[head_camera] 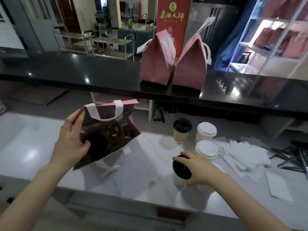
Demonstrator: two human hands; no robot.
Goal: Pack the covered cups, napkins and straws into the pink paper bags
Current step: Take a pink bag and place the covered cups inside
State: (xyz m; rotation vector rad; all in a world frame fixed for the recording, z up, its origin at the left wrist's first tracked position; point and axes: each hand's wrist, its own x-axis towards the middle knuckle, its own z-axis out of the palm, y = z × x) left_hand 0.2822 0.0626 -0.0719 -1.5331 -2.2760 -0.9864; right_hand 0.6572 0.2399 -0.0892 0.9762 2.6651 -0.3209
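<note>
An open pink paper bag (pixel 116 147) with white handles stands tilted on the white counter (pixel 141 177). My left hand (pixel 71 140) grips its near-left rim and holds it open. A dark-lidded cup (pixel 97 144) sits inside, next to a brown cup holder. My right hand (pixel 196 167) is shut on a black-lidded cup (pixel 180 167), which is tipped toward the bag. Three more covered cups stand behind it: one black-lidded (pixel 182 130) and two white-lidded (pixel 206 131) (pixel 206 149). White napkins (pixel 246 157) and dark straws (pixel 290 157) lie at the right.
Two closed pink bags (pixel 155 64) (pixel 191 67) stand on the raised black ledge (pixel 83 70) behind the counter. A red sign stands behind them. Shelves holding more pink bags are at the far right. A flat white paper (pixel 278 187) lies near the counter's right front.
</note>
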